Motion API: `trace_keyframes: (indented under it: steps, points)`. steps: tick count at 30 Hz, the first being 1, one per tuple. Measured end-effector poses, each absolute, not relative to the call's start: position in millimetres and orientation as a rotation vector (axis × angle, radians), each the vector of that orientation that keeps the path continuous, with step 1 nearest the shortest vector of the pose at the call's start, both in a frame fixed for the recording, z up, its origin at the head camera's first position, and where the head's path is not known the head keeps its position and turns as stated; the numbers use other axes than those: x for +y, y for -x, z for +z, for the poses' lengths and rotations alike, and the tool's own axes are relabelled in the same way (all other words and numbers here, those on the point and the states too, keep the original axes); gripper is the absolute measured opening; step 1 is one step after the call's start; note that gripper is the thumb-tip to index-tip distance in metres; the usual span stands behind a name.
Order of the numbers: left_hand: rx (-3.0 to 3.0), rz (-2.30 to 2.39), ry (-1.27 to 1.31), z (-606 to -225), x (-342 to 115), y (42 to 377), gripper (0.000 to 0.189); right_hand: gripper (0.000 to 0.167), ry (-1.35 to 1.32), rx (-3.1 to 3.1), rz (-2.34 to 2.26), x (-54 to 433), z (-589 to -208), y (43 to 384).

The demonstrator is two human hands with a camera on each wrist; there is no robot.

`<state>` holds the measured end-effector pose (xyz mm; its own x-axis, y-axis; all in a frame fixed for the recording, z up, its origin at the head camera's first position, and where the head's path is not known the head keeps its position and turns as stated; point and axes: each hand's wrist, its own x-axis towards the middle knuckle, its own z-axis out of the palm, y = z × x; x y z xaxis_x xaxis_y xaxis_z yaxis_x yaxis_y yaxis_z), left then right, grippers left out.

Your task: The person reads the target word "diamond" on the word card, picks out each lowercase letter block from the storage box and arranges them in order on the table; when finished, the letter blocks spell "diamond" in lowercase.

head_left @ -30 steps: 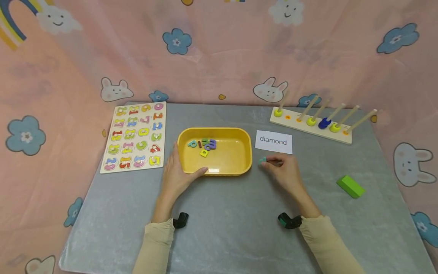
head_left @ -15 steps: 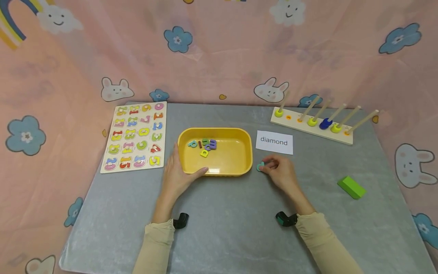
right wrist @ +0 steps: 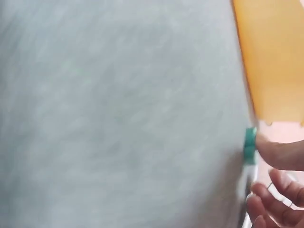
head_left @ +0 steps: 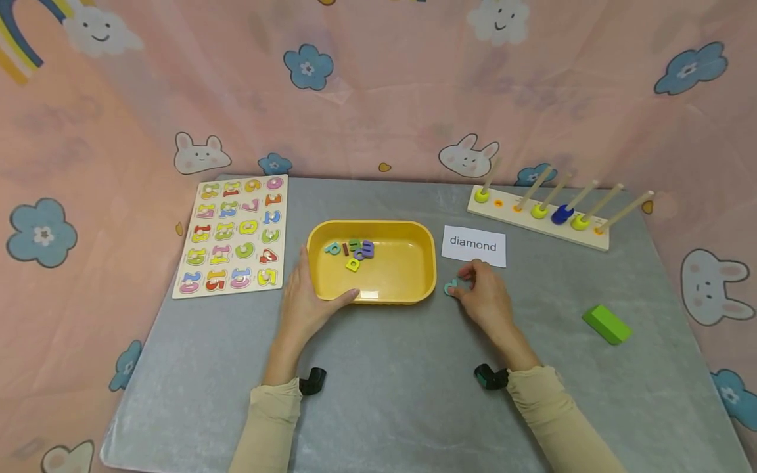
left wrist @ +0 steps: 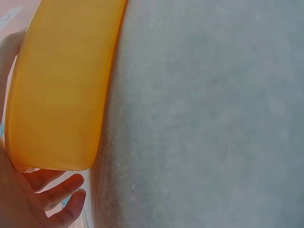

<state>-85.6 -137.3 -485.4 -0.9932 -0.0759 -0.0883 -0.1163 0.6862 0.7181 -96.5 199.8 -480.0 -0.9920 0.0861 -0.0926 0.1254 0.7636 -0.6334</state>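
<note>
A yellow tray [head_left: 408, 297] sits mid-table with several small colored letters [head_left: 355, 249] inside. My left hand [head_left: 304, 299] holds its left end, thumb over the front rim and fingers along the side; in the left wrist view the fingers [left wrist: 61, 197] wrap past the tray's corner. Right of the tray, a teal letter d [head_left: 449, 288] lies on the table, just below a white card [head_left: 473, 246] reading "diamond". The thumb of my right hand [head_left: 486, 299] presses on that letter. In the right wrist view the other fingers [right wrist: 280, 197] stand apart from the teal letter [right wrist: 250, 146].
A wooden number puzzle board [head_left: 230, 236] lies at the left. At the back right stands a peg counting board [head_left: 514, 213] with upright rods and yellow and blue rings. A green block [head_left: 607, 324] rests on the right side of the grey table [head_left: 390, 407].
My right hand has moved slightly left and toward me with the teal letter, set it down below the card, and spread its index finger away from it. The left hand has stayed at the tray.
</note>
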Motion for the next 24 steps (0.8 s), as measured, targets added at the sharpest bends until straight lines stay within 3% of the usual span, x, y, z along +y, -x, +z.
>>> trace_keyframes:
  steps: [12,24]
  points:
    - [2.840,1.225,0.159,-485.5,-136.4,86.5,0.138,0.030,0.163,2.967,-1.290,166.0,-445.9,109.7]
    - [2.863,1.212,0.149,-487.4,-138.2,87.2,0.138,0.067,0.638,2.633,-1.047,87.0,-457.5,128.0]
